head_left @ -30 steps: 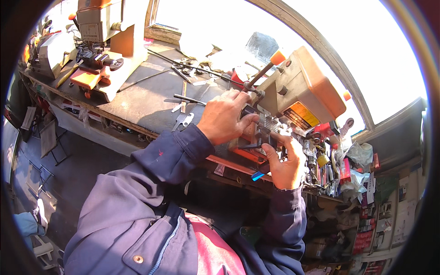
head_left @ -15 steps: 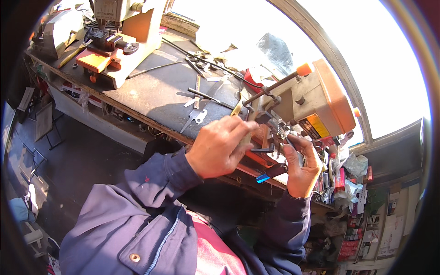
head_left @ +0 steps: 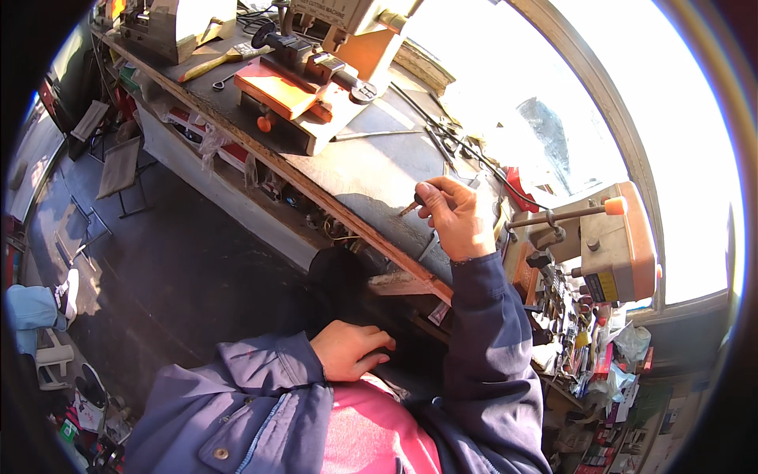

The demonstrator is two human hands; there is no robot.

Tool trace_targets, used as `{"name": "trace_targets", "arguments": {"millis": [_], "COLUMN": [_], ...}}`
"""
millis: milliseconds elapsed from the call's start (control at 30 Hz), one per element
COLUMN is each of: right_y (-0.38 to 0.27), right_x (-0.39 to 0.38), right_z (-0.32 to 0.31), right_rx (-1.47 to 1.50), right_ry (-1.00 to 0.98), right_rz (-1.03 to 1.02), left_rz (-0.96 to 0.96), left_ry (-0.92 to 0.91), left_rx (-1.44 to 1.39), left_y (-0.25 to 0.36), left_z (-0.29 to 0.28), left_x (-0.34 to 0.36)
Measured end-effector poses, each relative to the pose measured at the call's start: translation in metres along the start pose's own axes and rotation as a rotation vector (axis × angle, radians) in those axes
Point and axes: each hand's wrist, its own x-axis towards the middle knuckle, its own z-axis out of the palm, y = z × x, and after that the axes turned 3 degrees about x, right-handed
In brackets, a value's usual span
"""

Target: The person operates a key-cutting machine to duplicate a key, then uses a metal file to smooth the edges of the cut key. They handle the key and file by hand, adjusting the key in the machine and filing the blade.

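Over the workbench [head_left: 369,178], my right hand [head_left: 462,221] pinches what looks like a key [head_left: 408,208], its dark head between thumb and forefinger. The thin brass-coloured blade points down and left toward the bench top. Close to my body, in front of the red shirt, is my left hand [head_left: 343,349]; it is loosely curled with thumb and fingers apart, and nothing shows in it. Right of my right hand stands a key cutting machine [head_left: 612,253] with an orange and beige housing and an orange-knobbed lever [head_left: 580,212].
A second key cutting machine [head_left: 276,88] with an orange base stands at the bench's far left, a yellow-handled brush [head_left: 209,65] beside it. Dark rods [head_left: 439,148] lie near the window. Bags and small packets [head_left: 620,379] crowd the right side. Someone's jeans-clad leg [head_left: 35,304] shows at left.
Both hands have left the right-hand machine. My left hand has dropped back toward my body; my right has moved left over the bench with the key. The view has swung left.
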Motion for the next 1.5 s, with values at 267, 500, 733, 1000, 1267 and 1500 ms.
{"name": "trace_targets", "arguments": {"millis": [267, 500, 733, 1000, 1267, 1500], "right_y": [0.002, 0.008, 0.025, 0.067, 0.089, 0.113], "right_x": [-0.009, -0.036, -0.110, -0.169, -0.218, -0.254], "right_z": [0.005, 0.010, 0.043, 0.046, -0.003, -0.064], "right_rx": [-0.063, 0.031, 0.089, 0.142, 0.339, 0.496], "right_ry": [0.187, 0.210, 0.099, 0.106, 0.187, 0.741], "right_rz": [-0.196, -0.263, -0.491, -0.508, -0.286, -0.153], "left_rz": [-0.166, -0.315, -0.201, -0.374, -0.438, -0.525], "left_ry": [0.176, 0.277, 0.248, 0.379, 0.368, 0.262], "left_rx": [-0.065, -0.526, -1.177, -1.336, -1.212, -1.117], "left_y": [-0.015, -0.006, 0.015, 0.029, 0.027, 0.030], "left_z": [-0.032, -0.042, -0.042, -0.010, 0.022, 0.034], "left_x": [-0.015, 0.004, 0.016, 0.021, 0.029, 0.030]}}
